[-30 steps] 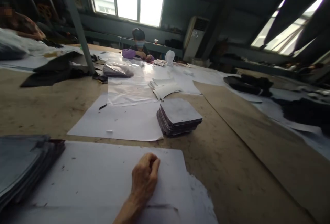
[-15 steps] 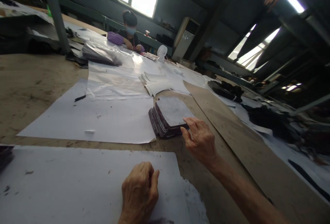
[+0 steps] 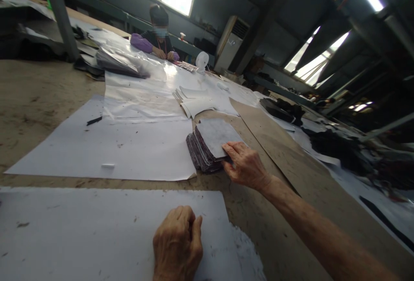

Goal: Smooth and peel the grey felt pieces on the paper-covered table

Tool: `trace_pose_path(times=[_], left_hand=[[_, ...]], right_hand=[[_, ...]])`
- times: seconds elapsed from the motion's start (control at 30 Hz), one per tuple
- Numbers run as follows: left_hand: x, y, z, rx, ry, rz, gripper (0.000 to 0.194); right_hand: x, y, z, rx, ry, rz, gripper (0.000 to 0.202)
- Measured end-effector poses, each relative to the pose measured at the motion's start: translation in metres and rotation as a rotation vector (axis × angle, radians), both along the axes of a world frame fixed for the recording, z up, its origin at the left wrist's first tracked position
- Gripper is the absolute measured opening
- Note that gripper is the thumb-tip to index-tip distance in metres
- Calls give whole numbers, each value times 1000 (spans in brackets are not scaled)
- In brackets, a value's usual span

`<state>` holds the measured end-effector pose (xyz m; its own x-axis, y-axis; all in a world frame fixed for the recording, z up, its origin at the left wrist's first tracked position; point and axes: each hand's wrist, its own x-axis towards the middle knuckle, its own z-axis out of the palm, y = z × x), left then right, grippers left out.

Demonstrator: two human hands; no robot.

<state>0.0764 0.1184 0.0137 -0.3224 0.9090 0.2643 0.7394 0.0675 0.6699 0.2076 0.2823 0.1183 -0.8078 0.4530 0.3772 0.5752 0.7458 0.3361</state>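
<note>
A stack of cut fabric-like pieces (image 3: pixel 216 136), pale grey on top with dark purplish, rough edges, lies on the brown table. At its near right corner, my right hand (image 3: pixel 244 163) has the fingers on the top face and the thumb low against the edge, pinching the corner. How many pieces are in the pinch is hidden. My left hand (image 3: pixel 177 244) rests curled into a fist on a large white sheet (image 3: pixel 97 229). Its fingertips are turned under, so whatever they may hold is out of sight.
Beyond the stack lie white curved pieces (image 3: pixel 197 104) and clear plastic film (image 3: pixel 142 95). A white stick (image 3: pixel 108 165) sits on another white sheet (image 3: pixel 148 151). A person in purple sleeves (image 3: pixel 142 43) works across the table. A post (image 3: pixel 60 13) stands at left.
My right hand has moved slightly left and closed onto the corner of the stack. My left hand stays in nearly the same place. The view has shifted slightly.
</note>
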Motion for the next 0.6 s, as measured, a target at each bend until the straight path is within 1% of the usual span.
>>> trace_pose_path(times=[0.33,0.47,0.6], left_hand=[[1,1,-1,-2,-22,14,18],[0,1,-2,-40,-38,5,18],[-2,2,-3,-97,-57,-22,19]], right_hand=[[9,14,11,-33,-85,99,19],[10,15,9,-29,-111,122,20],[5,9,0,-4,-74,81,24]])
